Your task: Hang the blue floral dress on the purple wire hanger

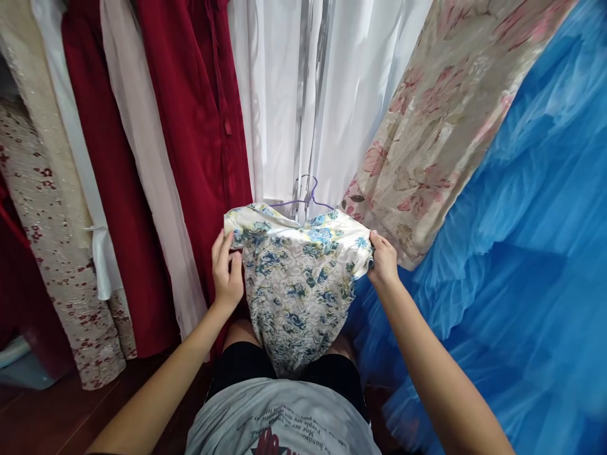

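A white short-sleeved blouse (298,291) with blue and yellow flowers is spread out in front of my body, its lower end hanging between my thighs. Inside its neckline sits a purple wire hanger (306,201), the hook pointing up and away from me. My left hand (227,268) grips the left sleeve edge, with the fingertips partly behind the cloth. At the opposite sleeve, my right hand (383,258) pinches the edge between thumb and fingers. The cloth is drawn fairly flat between both hands.
Dark red garments (190,114), a pale pink one (142,139) and a speckled cream one (52,253) hang at left. White cloth (279,82) hangs ahead. At right are a floral beige garment (441,139) and a blue tulle gown (531,265). A tub (28,366) stands at lower left.
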Motion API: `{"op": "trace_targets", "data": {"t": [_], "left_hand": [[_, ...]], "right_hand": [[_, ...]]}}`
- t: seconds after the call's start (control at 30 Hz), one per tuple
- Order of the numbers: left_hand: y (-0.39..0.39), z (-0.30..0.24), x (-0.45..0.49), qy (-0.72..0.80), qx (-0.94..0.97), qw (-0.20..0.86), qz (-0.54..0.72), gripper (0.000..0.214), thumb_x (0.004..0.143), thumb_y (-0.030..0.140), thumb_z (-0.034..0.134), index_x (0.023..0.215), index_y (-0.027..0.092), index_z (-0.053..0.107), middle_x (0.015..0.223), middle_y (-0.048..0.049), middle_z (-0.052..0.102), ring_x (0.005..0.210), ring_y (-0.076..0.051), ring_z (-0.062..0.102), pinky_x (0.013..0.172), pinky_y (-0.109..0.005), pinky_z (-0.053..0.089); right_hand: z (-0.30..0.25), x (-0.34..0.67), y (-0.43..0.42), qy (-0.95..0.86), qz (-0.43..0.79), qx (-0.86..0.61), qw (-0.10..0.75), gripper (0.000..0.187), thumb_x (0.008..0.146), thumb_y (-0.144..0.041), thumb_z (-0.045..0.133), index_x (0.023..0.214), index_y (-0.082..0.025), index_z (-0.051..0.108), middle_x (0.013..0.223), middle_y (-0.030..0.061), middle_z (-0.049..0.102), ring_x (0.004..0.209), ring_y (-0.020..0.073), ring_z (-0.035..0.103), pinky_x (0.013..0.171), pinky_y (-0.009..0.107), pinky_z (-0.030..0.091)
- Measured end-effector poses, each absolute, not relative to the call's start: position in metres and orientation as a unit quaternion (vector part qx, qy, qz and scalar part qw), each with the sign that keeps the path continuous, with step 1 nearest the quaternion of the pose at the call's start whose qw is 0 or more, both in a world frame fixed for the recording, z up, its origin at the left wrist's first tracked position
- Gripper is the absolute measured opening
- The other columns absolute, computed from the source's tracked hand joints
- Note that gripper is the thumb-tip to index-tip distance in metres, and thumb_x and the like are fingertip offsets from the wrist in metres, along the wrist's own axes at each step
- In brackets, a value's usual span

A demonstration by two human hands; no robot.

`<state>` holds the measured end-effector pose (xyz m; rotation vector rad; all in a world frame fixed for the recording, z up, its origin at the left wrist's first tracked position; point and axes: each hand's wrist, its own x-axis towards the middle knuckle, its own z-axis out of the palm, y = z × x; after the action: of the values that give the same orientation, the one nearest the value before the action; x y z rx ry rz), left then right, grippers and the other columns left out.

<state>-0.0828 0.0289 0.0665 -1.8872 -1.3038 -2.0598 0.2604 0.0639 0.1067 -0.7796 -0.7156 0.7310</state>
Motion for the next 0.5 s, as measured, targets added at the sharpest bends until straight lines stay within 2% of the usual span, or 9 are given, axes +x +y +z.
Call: {"op": "trace_targets", "data": {"t": [0.17,0.27,0.33,0.43,0.5], "left_hand": [[0.055,0.110,-0.088,-0.478,-0.634,0.124,-0.595,0.055,0.095,0.035,0.055,0.149,0.027,0.046,0.158,-0.0104,0.040,0.147,-0.032,0.032,0.123,-0.051,0.023],[0.068,0.125,-0.081,-0.486,-0.702,0.124,-0.505,0.071,0.087,0.029,0.063,0.154,0.029,0.037,0.164,-0.0094,0.031,0.150,-0.036,0.022,0.122,-0.057,0.019],[0.073,0.124,-0.072,-0.467,-0.746,0.133,-0.456,0.086,0.081,0.023,0.066,0.158,0.028,0.029,0.164,-0.0106,0.030,0.151,-0.037,0.019,0.122,-0.059,0.015],[0.079,0.112,-0.056,-0.409,-0.799,0.141,-0.417,0.104,0.071,0.021,0.072,0.160,0.023,0.017,0.154,-0.0157,0.040,0.146,-0.039,0.030,0.122,-0.060,0.013],[0.083,0.099,-0.044,-0.365,-0.821,0.117,-0.424,0.107,0.070,0.027,0.075,0.159,0.019,0.017,0.144,-0.0184,0.047,0.138,-0.039,0.041,0.120,-0.061,0.020]], "right_hand": [[0.110,0.253,0.061,-0.307,0.332,-0.358,0.817,0.036,0.066,-0.050,0.079,0.075,-0.020,0.061,0.062,-0.0047,0.060,0.059,0.0152,0.059,0.059,0.029,0.052],[0.096,0.247,0.037,-0.282,0.285,-0.368,0.839,0.035,0.071,-0.050,0.076,0.080,-0.019,0.064,0.070,-0.0025,0.063,0.065,0.0154,0.058,0.064,0.029,0.051],[0.082,0.243,0.009,-0.304,0.218,-0.391,0.841,0.034,0.078,-0.051,0.071,0.083,-0.019,0.066,0.074,-0.0015,0.062,0.067,0.0156,0.057,0.064,0.028,0.048],[0.066,0.237,-0.047,-0.391,0.120,-0.436,0.801,0.033,0.089,-0.052,0.062,0.078,-0.021,0.066,0.070,-0.0014,0.056,0.064,0.0158,0.052,0.060,0.027,0.041],[0.064,0.234,-0.085,-0.503,0.103,-0.430,0.743,0.035,0.090,-0.055,0.061,0.080,-0.022,0.069,0.070,0.0010,0.058,0.065,0.0187,0.054,0.061,0.030,0.042]]}}
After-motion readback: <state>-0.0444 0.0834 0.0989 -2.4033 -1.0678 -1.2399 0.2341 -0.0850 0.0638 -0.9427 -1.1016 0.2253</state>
